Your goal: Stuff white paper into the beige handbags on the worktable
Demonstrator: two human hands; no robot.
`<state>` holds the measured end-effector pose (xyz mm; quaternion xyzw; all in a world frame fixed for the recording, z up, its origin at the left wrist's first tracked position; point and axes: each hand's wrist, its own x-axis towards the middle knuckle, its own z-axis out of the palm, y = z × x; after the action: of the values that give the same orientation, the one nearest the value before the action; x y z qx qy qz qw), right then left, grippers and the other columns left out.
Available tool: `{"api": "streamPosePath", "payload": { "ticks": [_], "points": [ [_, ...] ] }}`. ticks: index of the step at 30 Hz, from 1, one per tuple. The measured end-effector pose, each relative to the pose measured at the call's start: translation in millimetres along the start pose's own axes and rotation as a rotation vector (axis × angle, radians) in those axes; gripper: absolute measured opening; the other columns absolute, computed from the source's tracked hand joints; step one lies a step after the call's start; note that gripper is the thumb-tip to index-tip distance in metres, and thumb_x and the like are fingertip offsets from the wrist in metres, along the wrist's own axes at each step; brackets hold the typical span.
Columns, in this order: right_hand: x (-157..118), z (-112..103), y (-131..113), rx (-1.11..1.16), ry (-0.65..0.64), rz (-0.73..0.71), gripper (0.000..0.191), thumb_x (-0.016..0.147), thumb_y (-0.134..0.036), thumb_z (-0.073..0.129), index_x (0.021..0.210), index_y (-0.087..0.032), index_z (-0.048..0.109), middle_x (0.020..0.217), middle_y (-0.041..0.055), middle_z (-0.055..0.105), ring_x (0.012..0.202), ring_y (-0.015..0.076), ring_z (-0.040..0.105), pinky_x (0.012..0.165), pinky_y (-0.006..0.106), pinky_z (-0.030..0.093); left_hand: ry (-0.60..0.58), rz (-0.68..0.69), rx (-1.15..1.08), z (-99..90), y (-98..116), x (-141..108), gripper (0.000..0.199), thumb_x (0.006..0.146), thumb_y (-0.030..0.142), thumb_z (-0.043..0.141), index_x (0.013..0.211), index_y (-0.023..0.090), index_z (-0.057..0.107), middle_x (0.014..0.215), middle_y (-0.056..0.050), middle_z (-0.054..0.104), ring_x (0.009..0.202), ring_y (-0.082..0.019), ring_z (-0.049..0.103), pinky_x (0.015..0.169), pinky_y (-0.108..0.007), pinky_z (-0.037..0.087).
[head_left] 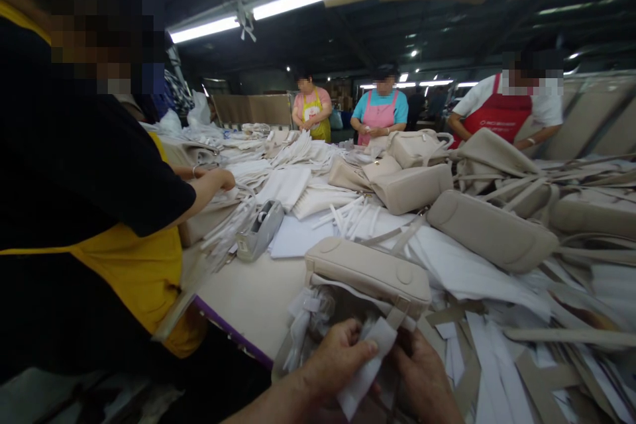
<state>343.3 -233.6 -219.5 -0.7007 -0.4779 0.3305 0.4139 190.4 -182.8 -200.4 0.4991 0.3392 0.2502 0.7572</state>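
A beige handbag [365,268] lies on its side on the table right in front of me, its base toward the far side. Pinched under the thumb of my left hand [335,354] is a white strip of soft wrapping sheet [365,368], which hangs across a beige strap [399,311] of the bag. My right hand [422,374] is closed beside the strap at the strip's right edge; its fingertips are partly hidden, and what they grip I cannot make out. Crumpled clear plastic and white wrapping [305,318] sit at the bag's left side.
A grey tape dispenser [261,230] stands beyond the bag, near white sheets [303,237]. More beige handbags [491,228] and loose strips [497,371] pile up at the right. A co-worker in a yellow apron [134,278] stands close at left; several others work across the table.
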Motion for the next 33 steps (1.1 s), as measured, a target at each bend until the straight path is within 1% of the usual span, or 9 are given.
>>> {"api": "streamPosePath", "payload": {
  "ticks": [5, 10, 13, 16, 20, 22, 25, 31, 33],
  "points": [
    [-2.6, -11.8, 17.8, 0.02, -0.122, 0.037, 0.047, 0.073, -0.039, 0.05, 0.115, -0.017, 0.049, 0.09, 0.0053, 0.071, 0.088, 0.0239, 0.065, 0.078, 0.034, 0.05, -0.01, 0.011, -0.005, 1.0, -0.5, -0.1, 0.023, 0.076, 0.03, 0.06, 0.091, 0.013, 0.053, 0.078, -0.003, 0.064, 0.047, -0.009, 0.056, 0.042, -0.019, 0.047],
    [0.5, -4.7, 14.9, 0.023, -0.051, 0.004, 0.043, 0.074, -0.03, 0.047, 0.115, -0.017, 0.05, 0.104, 0.0067, 0.068, 0.098, 0.0228, 0.063, 0.087, 0.033, 0.048, -0.032, 0.032, 0.032, 0.7, 0.0, 1.4, 0.031, 0.075, 0.033, 0.061, 0.098, 0.014, 0.055, 0.081, -0.003, 0.062, 0.052, -0.01, 0.057, 0.044, -0.021, 0.048],
    [-2.2, -8.7, 16.0, -0.055, -0.069, -0.072, 0.036, 0.08, -0.031, 0.046, 0.113, -0.018, 0.053, 0.108, 0.0065, 0.067, 0.101, 0.0207, 0.062, 0.087, 0.031, 0.049, -0.033, 0.005, 0.052, -3.7, 2.9, 0.4, 0.033, 0.072, 0.038, 0.063, 0.094, 0.014, 0.054, 0.077, -0.002, 0.061, 0.049, -0.011, 0.056, 0.043, -0.021, 0.046],
    [-8.9, -27.5, 35.0, -0.269, -0.035, -0.312, 0.028, 0.088, -0.031, 0.04, 0.108, -0.022, 0.056, 0.102, 0.0042, 0.068, 0.093, 0.017, 0.065, 0.078, 0.024, 0.053, -0.076, -0.062, 0.05, -11.1, 9.7, -2.5, 0.035, 0.07, 0.04, 0.064, 0.09, 0.015, 0.053, 0.069, -0.002, 0.061, 0.046, -0.011, 0.057, 0.039, -0.019, 0.043],
    [-14.2, -51.6, 55.8, -0.671, 0.238, -0.817, 0.032, 0.088, -0.027, 0.04, 0.115, -0.022, 0.056, 0.105, 0.0075, 0.066, 0.093, 0.0198, 0.064, 0.077, 0.028, 0.053, -0.178, -0.089, 0.049, -20.2, 19.3, -6.7, 0.031, 0.072, 0.038, 0.062, 0.091, 0.015, 0.054, 0.07, -0.002, 0.062, 0.044, -0.01, 0.057, 0.04, -0.018, 0.042],
    [-15.2, -53.8, 50.2, -0.82, 0.276, -1.019, 0.037, 0.086, -0.036, 0.045, 0.118, -0.021, 0.057, 0.107, 0.0105, 0.064, 0.091, 0.0231, 0.063, 0.075, 0.031, 0.052, -0.199, -0.09, 0.053, -22.5, 22.1, -8.4, 0.029, 0.071, 0.037, 0.062, 0.089, 0.015, 0.054, 0.072, -0.002, 0.062, 0.044, -0.01, 0.056, 0.041, -0.019, 0.042],
    [-16.1, -48.5, 26.6, -0.882, 0.227, -1.262, 0.036, 0.086, -0.043, 0.045, 0.111, -0.023, 0.062, 0.1, 0.0099, 0.065, 0.087, 0.0216, 0.062, 0.075, 0.031, 0.047, -0.2, -0.099, 0.056, -23.7, 23.1, -10.4, 0.028, 0.071, 0.037, 0.062, 0.087, 0.016, 0.053, 0.071, -0.002, 0.061, 0.043, -0.009, 0.055, 0.043, -0.02, 0.043],
    [-15.6, -42.8, -24.1, -0.753, 0.27, -1.417, 0.034, 0.093, -0.019, 0.033, 0.093, -0.022, 0.068, 0.094, 0.0046, 0.07, 0.095, 0.017, 0.057, 0.094, 0.033, 0.033, -0.199, -0.066, 0.177, -24.5, 21.6, -12.8, 0.026, 0.073, 0.038, 0.059, 0.084, 0.016, 0.053, 0.064, 0.0, 0.056, 0.046, -0.009, 0.052, 0.042, -0.019, 0.039],
    [-13.7, -42.8, -34.8, -0.715, 0.234, -1.447, 0.036, 0.094, -0.016, 0.032, 0.087, -0.022, 0.067, 0.096, 0.0018, 0.071, 0.097, 0.0158, 0.057, 0.096, 0.032, 0.031, -0.179, -0.04, 0.204, -24.6, 21.1, -12.8, 0.024, 0.074, 0.038, 0.058, 0.084, 0.016, 0.051, 0.064, 0.001, 0.055, 0.047, -0.009, 0.051, 0.042, -0.018, 0.038]
  ]
}}
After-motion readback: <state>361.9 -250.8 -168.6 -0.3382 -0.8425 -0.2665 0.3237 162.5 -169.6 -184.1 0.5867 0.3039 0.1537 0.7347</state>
